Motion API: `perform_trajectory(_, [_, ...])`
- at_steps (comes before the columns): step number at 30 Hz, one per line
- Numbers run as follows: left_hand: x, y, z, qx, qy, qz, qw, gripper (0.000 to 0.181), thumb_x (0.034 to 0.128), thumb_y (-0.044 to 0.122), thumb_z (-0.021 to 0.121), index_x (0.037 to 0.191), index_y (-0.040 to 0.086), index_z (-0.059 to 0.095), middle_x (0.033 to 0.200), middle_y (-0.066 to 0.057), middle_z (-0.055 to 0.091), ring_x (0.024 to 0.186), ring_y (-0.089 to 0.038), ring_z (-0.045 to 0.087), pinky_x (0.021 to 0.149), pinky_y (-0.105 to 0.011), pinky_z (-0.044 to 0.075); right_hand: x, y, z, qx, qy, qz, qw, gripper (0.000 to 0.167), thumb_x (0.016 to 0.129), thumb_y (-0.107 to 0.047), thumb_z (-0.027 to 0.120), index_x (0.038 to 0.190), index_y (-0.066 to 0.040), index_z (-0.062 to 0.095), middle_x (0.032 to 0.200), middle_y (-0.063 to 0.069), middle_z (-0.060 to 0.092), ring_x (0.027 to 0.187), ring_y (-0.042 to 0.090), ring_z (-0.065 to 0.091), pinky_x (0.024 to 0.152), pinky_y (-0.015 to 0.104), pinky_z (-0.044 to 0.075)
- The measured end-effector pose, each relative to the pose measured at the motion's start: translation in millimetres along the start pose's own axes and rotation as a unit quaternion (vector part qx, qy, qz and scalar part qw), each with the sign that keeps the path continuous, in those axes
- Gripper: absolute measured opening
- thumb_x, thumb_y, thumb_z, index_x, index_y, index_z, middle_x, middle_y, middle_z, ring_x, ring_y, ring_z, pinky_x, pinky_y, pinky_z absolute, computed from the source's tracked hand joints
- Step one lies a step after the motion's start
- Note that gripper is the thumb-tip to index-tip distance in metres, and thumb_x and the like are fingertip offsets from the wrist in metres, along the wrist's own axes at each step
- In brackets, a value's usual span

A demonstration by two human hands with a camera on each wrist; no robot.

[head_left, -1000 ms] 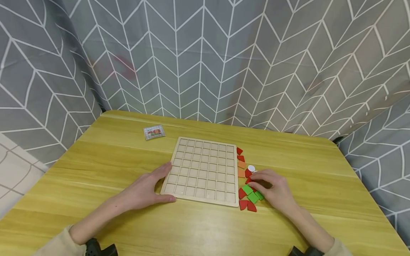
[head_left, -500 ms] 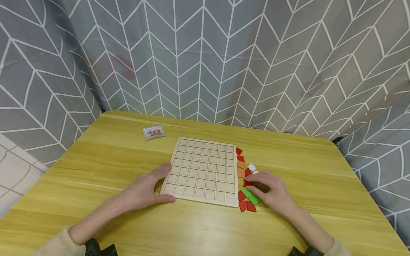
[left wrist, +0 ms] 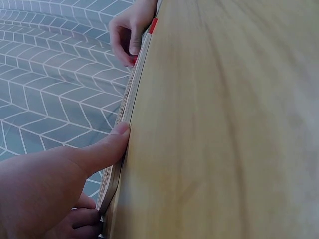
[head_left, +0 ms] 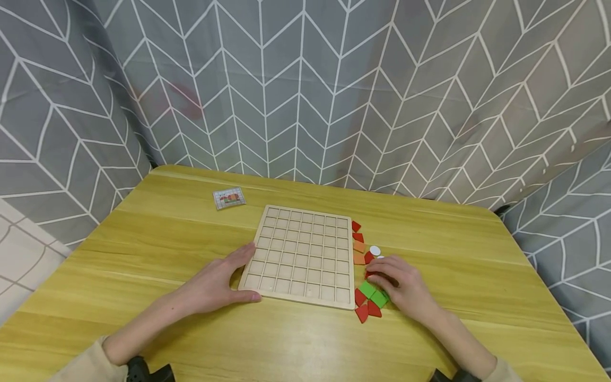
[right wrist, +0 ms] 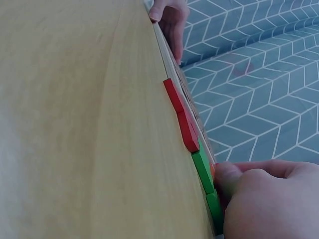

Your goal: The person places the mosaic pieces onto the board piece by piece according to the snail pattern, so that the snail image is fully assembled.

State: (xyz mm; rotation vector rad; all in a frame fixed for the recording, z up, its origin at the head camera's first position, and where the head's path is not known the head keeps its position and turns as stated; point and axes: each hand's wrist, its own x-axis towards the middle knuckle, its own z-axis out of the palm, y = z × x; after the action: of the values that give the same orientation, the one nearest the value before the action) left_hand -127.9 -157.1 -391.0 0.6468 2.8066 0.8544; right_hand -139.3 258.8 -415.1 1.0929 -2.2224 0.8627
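In the head view, my left hand (head_left: 224,276) rests at the near left corner of a wooden grid board (head_left: 303,254). Its thumb lies along the front edge and its fingers touch the left side. At the board's right, my right hand (head_left: 406,284) has its thumb and index finger about a small red piece (head_left: 368,275), mostly covered by the fingertips. Green square pieces (head_left: 379,298) and a red rounded piece (head_left: 361,313) lie just nearer. Beyond the fingertips are orange pieces (head_left: 359,258) and a white round piece (head_left: 374,250).
A small printed card (head_left: 229,198) lies behind the board to the left. More red pieces (head_left: 356,226) line the board's right edge toward the back. The wooden table (head_left: 286,339) ends at a grey patterned curtain (head_left: 305,95).
My right hand has shifted slightly left among the pieces. The green squares moved a little, and one red rounded piece slid toward the front. My left hand stays put.
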Motion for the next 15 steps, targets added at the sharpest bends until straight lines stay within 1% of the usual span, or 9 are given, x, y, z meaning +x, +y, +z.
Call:
perform_trajectory(2, [0.0,0.0,-0.2,0.001,0.000,0.001,1.0000,0.108,0.0774,0.060,0.077,0.156,0.003,0.030,0.163,-0.014,0.027,0.145,-0.040,0.034,0.115,-0.057,0.033,-0.4,1.2,0.1,-0.007,0.006,-0.002,1.0000,0.038,0.069,0.013,0.080,0.101,-0.005,0.075,0.097,0.003,0.074,0.090,0.016,0.067,0.090,0.012,0.049])
perform_trajectory(5, [-0.2,0.3,-0.4,0.000,-0.001,-0.001,1.0000,0.107,0.0776,0.059,0.078,0.156,0.003,0.030,0.163,-0.013,0.027,0.145,-0.040,0.033,0.115,-0.057,0.033,-2.6,3.0,-0.4,-0.022,0.009,0.014,0.9996,0.040,0.071,0.017,0.076,0.105,-0.004,0.074,0.098,0.004,0.074,0.090,0.015,0.067,0.090,0.010,0.048])
perform_trajectory(7, [0.0,0.4,-0.3,0.000,-0.002,-0.002,1.0000,0.107,0.0777,0.058,0.078,0.156,0.004,0.030,0.163,-0.013,0.027,0.145,-0.040,0.033,0.115,-0.057,0.033,-4.7,3.9,-0.5,-0.030,0.009,0.034,0.9989,0.040,0.073,0.018,0.075,0.108,-0.003,0.073,0.097,0.005,0.074,0.089,0.015,0.067,0.090,0.009,0.047])
perform_trajectory(9, [0.2,0.5,-0.2,-0.001,-0.004,-0.001,1.0000,0.107,0.0780,0.059,0.078,0.156,0.004,0.030,0.163,-0.013,0.027,0.145,-0.039,0.033,0.114,-0.057,0.034,-6.4,3.9,-0.9,-0.034,0.006,0.062,0.9974,0.038,0.076,0.015,0.075,0.110,-0.003,0.072,0.098,0.004,0.074,0.089,0.014,0.067,0.089,0.008,0.047])
perform_trajectory(12, [0.5,0.4,-0.1,-0.002,-0.005,-0.001,1.0000,0.107,0.0781,0.059,0.077,0.156,0.004,0.030,0.163,-0.013,0.028,0.146,-0.039,0.033,0.114,-0.057,0.034,-7.5,3.5,-1.2,-0.023,0.002,0.098,0.9949,0.035,0.078,0.009,0.078,0.110,-0.004,0.072,0.098,0.004,0.073,0.089,0.014,0.067,0.086,0.007,0.048])
perform_trajectory(15, [0.5,0.3,0.0,-0.005,-0.005,0.000,1.0000,0.107,0.0783,0.058,0.078,0.156,0.003,0.030,0.163,-0.014,0.028,0.146,-0.038,0.033,0.114,-0.057,0.034,-7.3,3.1,-1.8,-0.013,-0.004,0.122,0.9925,0.034,0.079,0.005,0.080,0.110,-0.005,0.073,0.099,0.003,0.073,0.089,0.011,0.067,0.083,0.007,0.049])
